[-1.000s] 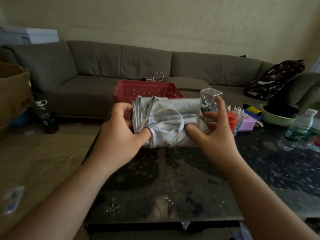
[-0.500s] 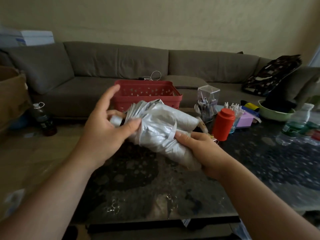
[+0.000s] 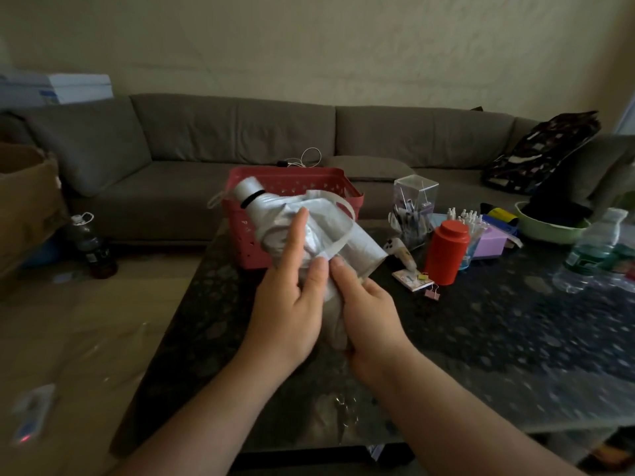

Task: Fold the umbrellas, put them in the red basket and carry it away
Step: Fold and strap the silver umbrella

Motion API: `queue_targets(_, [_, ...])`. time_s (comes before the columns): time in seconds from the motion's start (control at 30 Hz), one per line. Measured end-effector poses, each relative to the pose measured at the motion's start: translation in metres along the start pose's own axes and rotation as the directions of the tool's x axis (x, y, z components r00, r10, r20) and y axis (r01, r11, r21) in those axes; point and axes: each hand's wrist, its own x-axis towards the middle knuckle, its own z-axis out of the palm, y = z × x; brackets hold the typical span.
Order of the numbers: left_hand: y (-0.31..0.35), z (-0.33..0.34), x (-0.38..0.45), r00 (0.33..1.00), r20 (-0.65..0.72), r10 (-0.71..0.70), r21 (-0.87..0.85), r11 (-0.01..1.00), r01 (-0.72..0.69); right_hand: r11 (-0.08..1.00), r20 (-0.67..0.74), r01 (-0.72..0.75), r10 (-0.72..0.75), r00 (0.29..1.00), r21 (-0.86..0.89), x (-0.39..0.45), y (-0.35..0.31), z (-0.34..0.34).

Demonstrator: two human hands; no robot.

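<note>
Standing on the floor at far left, a dark bottle (image 3: pixel 90 247) waits below the grey sofa (image 3: pixel 237 139), while a person at a dark speckled table (image 3: pixel 481 338) works on a silver umbrella (image 3: pixel 309 231). The left hand (image 3: pixel 287 314) lies against the collapsed canopy with forefinger and thumb stretched straight along the fabric; how the other fingers sit cannot be told. The umbrella, a crumpled, shiny bundle of loose folds, is held above the table near its middle, tilted so its pale handle end with a black band points up and left, in front of the red basket (image 3: pixel 240 228) on the table's far edge. A closing strap loops free over the fabric. The right hand (image 3: pixel 369 312) grips the bundle's lower end from beneath, fingers curled round it. Farther right stand a red canister (image 3: pixel 446 252), a clear pen holder (image 3: pixel 414 207) and a green bowl (image 3: pixel 546 230).
</note>
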Motion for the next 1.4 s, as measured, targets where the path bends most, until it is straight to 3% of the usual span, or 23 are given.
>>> queue_targets(0.13, [0.005, -0.005, 0.003, 0.988, -0.131, -0.078, -0.159, 0.986, 0.056, 0.998, 0.069, -0.062, 0.061, 0.996, 0.018, -0.006, 0.002, 0.004])
queue_targets(0.23, [0.003, -0.016, 0.008, 0.991, -0.115, 0.065, -0.038, 0.997, -0.07, 0.99, 0.096, -0.128, 0.133, 0.986, -0.061, -0.002, -0.01, -0.007])
queue_targets(0.3, [-0.002, -0.025, 0.012, 0.986, -0.065, 0.156, 0.105, 0.983, -0.148, 0.999, -0.055, -0.012, 0.01, 0.998, -0.043, 0.003, -0.029, -0.018])
queue_targets(0.33, [-0.004, -0.029, 0.013, 0.987, -0.024, 0.156, 0.155, 0.976, -0.151, 0.99, -0.142, 0.119, -0.129, 0.981, -0.073, 0.005, -0.04, -0.025])
queue_targets(0.37, [-0.006, -0.033, 0.014, 0.992, 0.028, 0.127, 0.186, 0.974, -0.13, 0.945, -0.18, 0.278, -0.307, 0.934, -0.171, 0.004, -0.051, -0.031])
queue_targets(0.43, [-0.009, -0.038, 0.011, 0.989, 0.139, 0.053, 0.245, 0.966, -0.086, 0.721, -0.034, 0.557, -0.623, 0.781, -0.412, -0.001, -0.067, -0.035])
queue_targets(0.5, [-0.01, -0.037, 0.007, 0.972, 0.233, 0.021, 0.302, 0.949, -0.093, 0.424, 0.227, 0.707, -0.744, 0.628, -0.566, -0.007, -0.076, -0.028])
queue_targets(0.53, [-0.008, -0.035, 0.006, 0.963, 0.271, 0.014, 0.317, 0.943, -0.103, 0.302, 0.322, 0.719, -0.739, 0.591, -0.626, -0.006, -0.077, -0.024])
queue_targets(0.63, [-0.002, -0.028, -0.001, 0.946, 0.322, -0.02, 0.297, 0.951, -0.081, 0.156, 0.43, 0.631, -0.607, 0.668, -0.76, 0.005, -0.071, -0.019])
queue_targets(0.7, [0.0, -0.025, -0.006, 0.956, 0.29, -0.037, 0.26, 0.965, -0.041, 0.216, 0.399, 0.579, -0.539, 0.742, -0.786, 0.011, -0.067, -0.023])
queue_targets(0.8, [0.0, -0.022, -0.011, 0.97, 0.232, -0.077, 0.252, 0.968, 0.017, 0.277, 0.417, 0.575, -0.465, 0.781, -0.77, 0.01, -0.065, -0.03])
queue_targets(1.0, [-0.008, -0.018, -0.012, 0.986, 0.157, 0.046, 0.465, 0.878, -0.115, 0.137, 0.408, 0.522, -0.47, 0.783, -0.842, 0.004, -0.064, -0.028])
queue_targets(1.07, [-0.009, -0.017, -0.013, 0.984, 0.172, 0.056, 0.522, 0.841, -0.139, 0.152, 0.373, 0.496, -0.484, 0.791, -0.855, 0.004, -0.062, -0.027])
queue_targets(1.13, [-0.01, -0.018, -0.013, 0.98, 0.195, 0.05, 0.539, 0.829, -0.149, 0.316, 0.302, 0.476, -0.468, 0.831, -0.821, 0.005, -0.06, -0.028])
queue_targets(1.2, [-0.01, -0.021, -0.012, 0.979, 0.202, 0.014, 0.5, 0.858, -0.115, 0.617, 0.216, 0.422, -0.381, 0.899, -0.664, 0.007, -0.06, -0.031])
queue_targets(1.27, [-0.009, -0.023, -0.01, 0.98, 0.197, 0.021, 0.477, 0.871, -0.115, 0.817, 0.191, 0.315, -0.253, 0.948, -0.483, 0.007, -0.059, -0.032])
queue_targets(1.33, [-0.009, -0.023, -0.011, 0.981, 0.191, 0.03, 0.497, 0.859, -0.123, 0.848, 0.195, 0.275, -0.206, 0.959, -0.454, 0.008, -0.058, -0.034])
queue_targets(1.4, [-0.009, -0.02, -0.012, 0.983, 0.18, 0.024, 0.534, 0.837, -0.118, 0.802, 0.188, 0.311, -0.249, 0.95, -0.51, 0.008, -0.059, -0.034])
